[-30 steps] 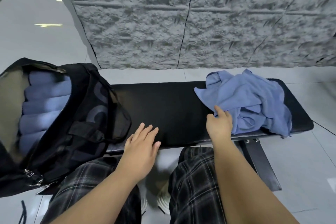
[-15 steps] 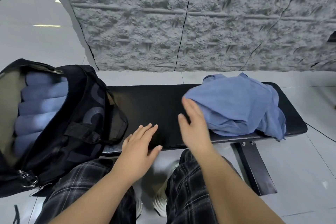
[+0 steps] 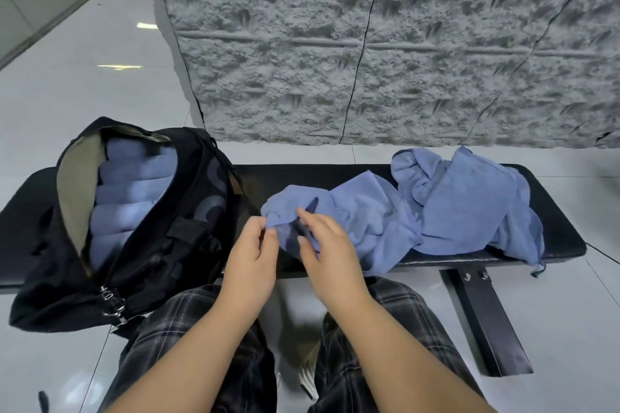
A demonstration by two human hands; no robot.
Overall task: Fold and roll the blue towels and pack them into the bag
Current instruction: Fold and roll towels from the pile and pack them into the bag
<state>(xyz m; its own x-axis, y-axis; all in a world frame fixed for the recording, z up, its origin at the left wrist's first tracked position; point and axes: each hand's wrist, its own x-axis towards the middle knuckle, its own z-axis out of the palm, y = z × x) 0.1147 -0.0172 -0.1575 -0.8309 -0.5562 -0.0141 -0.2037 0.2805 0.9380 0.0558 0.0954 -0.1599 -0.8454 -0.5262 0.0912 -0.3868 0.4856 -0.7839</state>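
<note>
1. We saw one rough grey wall point(image 3: 385, 43) across the far side, split by dark seams, with glossy pale floor tiles point(image 3: 84, 94) to its left and under everything.
2. One black padded bench point(image 3: 557, 228) ran left to right in front of us on a dark metal leg point(image 3: 486, 322).
3. One black bag point(image 3: 161, 251) stood open on the left end of the bench, its tan lining showing. A large grey curved print marked its side; we could not read it as letters.
4. Inside the bag we counted about five rolled blue towels point(image 3: 134, 191) stacked near to far, though the lowest ones were partly hidden.
5. On the right half of the bench lay a crumpled heap of blue towels point(image 3: 469, 208); we could not tell how many it held.
6. One loose blue towel point(image 3: 362, 218) stretched from that heap toward the middle of the bench, its left corner lifted.
7. Our left hand point(image 3: 251, 255) pinched that corner between thumb and curled fingertips.
8. Our right hand point(image 3: 330, 251) sat just beside it, fingers curled on the same towel edge, thumb under the cloth.
9. Two knees in dark plaid trousers point(image 3: 201, 329) showed near us, below the bench edge.
10. We found no readable writing or brand anywhere.
</note>
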